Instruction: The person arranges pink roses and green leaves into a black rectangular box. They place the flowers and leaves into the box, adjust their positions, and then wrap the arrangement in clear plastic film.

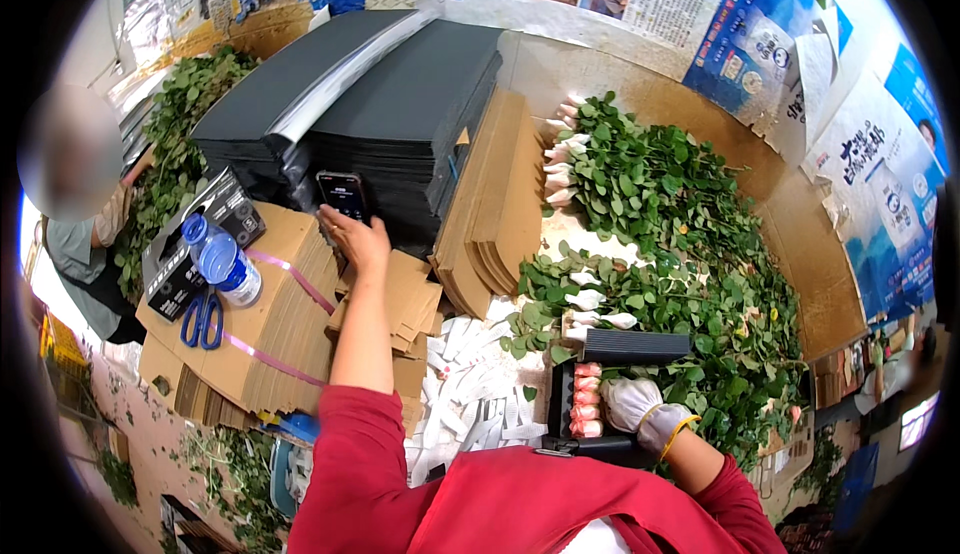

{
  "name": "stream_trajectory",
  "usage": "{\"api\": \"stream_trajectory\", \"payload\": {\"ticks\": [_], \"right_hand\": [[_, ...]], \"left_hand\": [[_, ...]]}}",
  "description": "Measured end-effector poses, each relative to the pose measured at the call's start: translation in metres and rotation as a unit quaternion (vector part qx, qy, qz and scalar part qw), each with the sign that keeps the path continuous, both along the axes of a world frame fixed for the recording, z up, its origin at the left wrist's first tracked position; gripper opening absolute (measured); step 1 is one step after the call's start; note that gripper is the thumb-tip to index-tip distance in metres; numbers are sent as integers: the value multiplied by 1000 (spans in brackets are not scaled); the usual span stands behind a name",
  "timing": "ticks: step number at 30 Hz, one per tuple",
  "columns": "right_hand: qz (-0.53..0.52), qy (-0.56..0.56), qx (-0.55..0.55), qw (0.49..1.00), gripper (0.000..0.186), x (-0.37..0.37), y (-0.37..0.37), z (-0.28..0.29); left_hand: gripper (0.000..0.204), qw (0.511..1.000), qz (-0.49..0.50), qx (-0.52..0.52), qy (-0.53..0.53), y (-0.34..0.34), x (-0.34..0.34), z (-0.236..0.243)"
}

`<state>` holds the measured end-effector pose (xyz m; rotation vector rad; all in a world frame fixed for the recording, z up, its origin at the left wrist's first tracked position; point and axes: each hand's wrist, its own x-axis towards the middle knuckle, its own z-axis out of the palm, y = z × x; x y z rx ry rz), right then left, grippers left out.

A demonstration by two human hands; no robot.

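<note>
My bare left hand (358, 236) reaches up with fingers apart at the lower edge of a dark phone (342, 194), which leans upright against a tall stack of dark grey sheets (395, 84). My right hand (633, 404), in a pale glove, is curled inside a black holder (560, 409), just right of a row of pink rose heads (586, 399); what its fingers grip is hidden. A dark ridged piece (637, 344) lies above that hand, beside leafy rose stems (670, 284) with white-wrapped heads (585, 299). White paper strips (460, 374) lie left of the holder.
Cardboard stacks (250, 334) at left carry a water bottle (225, 264), blue scissors (200, 319) and a black box (170, 269). Upright cardboard sheets (490, 194) divide the bench. Another person (75, 244) stands at far left beside more foliage (180, 124).
</note>
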<state>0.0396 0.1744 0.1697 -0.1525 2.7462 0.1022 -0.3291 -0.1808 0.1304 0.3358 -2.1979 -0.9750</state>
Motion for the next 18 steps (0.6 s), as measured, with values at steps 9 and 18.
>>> {"api": "stream_trajectory", "payload": {"ticks": [9,18], "right_hand": [[-2,19,-18,1000,16,-1,5,-6],[-37,8,-79,996,18,3,10,-5]], "left_hand": [[91,992,4,122,32,14,10,26],[91,764,-523,377,-24,70,275,47]]}}
